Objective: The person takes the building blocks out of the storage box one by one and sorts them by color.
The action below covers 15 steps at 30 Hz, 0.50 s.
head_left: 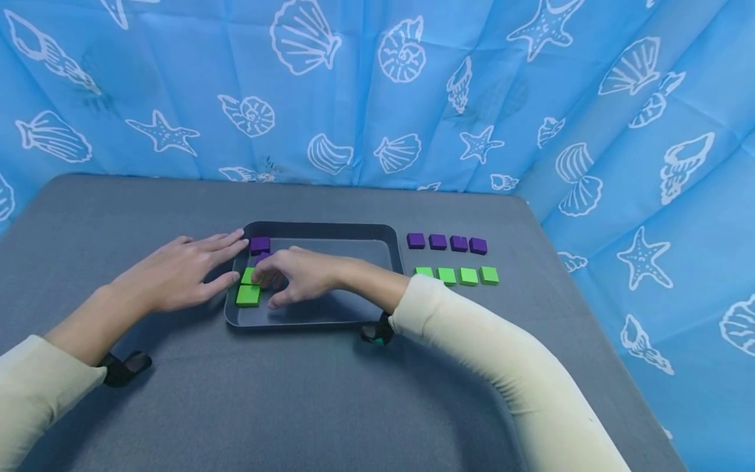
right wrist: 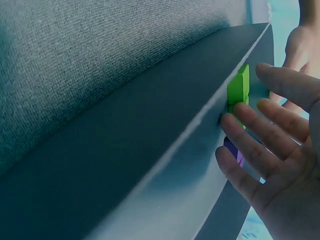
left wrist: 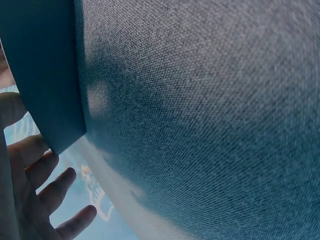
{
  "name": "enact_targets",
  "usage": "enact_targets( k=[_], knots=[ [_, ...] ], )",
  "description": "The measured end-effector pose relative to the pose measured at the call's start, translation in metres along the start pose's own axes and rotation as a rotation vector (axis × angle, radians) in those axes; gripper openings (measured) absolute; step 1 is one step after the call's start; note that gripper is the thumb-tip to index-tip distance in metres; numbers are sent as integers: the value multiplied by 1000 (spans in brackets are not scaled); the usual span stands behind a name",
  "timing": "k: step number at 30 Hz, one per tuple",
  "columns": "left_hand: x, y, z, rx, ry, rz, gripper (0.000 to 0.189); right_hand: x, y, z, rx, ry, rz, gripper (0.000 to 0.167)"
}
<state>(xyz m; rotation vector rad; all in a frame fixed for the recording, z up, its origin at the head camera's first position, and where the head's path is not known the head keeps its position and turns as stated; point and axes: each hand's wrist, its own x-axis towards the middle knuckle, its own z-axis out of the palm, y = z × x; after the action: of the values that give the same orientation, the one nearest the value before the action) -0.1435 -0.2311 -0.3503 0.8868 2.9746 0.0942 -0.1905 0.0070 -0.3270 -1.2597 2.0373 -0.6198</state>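
Observation:
A dark shallow tray (head_left: 330,324) holds two purple blocks, one at its back left corner (head_left: 259,245), the other (head_left: 262,257) partly behind my right hand (head_left: 301,274). Nearer the front, two green blocks (head_left: 248,296) line the tray's left wall. My right hand reaches in over the tray, thumb apart and fingers loosely bent, fingertips right at the green and purple blocks. In the right wrist view nothing is gripped between thumb and fingers (right wrist: 250,150). My left hand (head_left: 179,272) lies along the tray's left side, its straight fingers at the rim and the green blocks.
Right of the tray, a row of several purple blocks (head_left: 438,242) stands behind a row of several green blocks (head_left: 468,276), one partly covered by my right sleeve. A grey cloth covers the table (head_left: 283,400). A blue shell-print curtain (head_left: 354,98) hangs behind and to the right.

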Motion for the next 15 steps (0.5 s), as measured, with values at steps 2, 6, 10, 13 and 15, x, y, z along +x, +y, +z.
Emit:
enact_targets(
  k=[2,6,10,13,15],
  knots=[
    [0,0,0,-1,2,0,65,1,0,0,0,4,11,51],
    [0,-1,0,-9,6,0,65,2,0,-1,7,5,28,52],
    [0,-1,0,-16,8,1,65,3,0,-1,7,6,22,52],
    [0,-1,0,-20,7,-5,65,4,-1,0,-1,4,16,52],
    [0,-1,0,-20,4,-6,65,5,-1,0,-4,4,20,52]
  ],
)
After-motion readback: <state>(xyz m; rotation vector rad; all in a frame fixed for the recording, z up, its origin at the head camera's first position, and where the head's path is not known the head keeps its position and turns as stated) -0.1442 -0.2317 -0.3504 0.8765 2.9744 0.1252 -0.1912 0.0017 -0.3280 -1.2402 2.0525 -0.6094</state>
